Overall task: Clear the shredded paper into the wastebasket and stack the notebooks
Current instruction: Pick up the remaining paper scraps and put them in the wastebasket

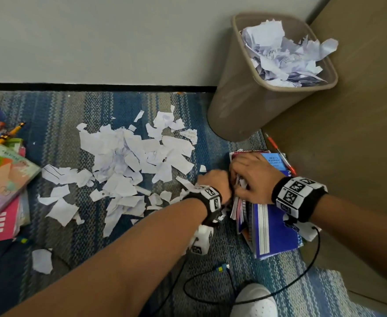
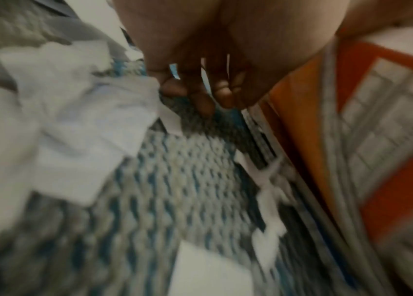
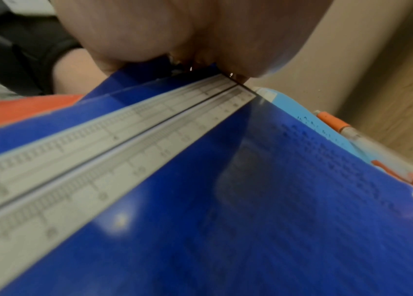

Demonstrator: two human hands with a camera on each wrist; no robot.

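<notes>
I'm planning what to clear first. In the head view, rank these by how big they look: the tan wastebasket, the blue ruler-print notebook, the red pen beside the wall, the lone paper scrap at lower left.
1. Tan plastic wastebasket
2. Blue ruler-print notebook, partly hidden under the hands
3 and 4. Red pen and lone white paper scrap: too alike to rank, one long and thin, one compact.

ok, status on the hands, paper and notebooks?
Both hands, left hand and right hand, gathering paper scraps beside the blue notebook. Shredded paper mostly on rug. Wastebasket nearly full.

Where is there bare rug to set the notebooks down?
Bare rug lies along the black baseboard, left of the wastebasket. More shows near the white shoe, though cables cross it. The shredded paper crowds the middle.
</notes>
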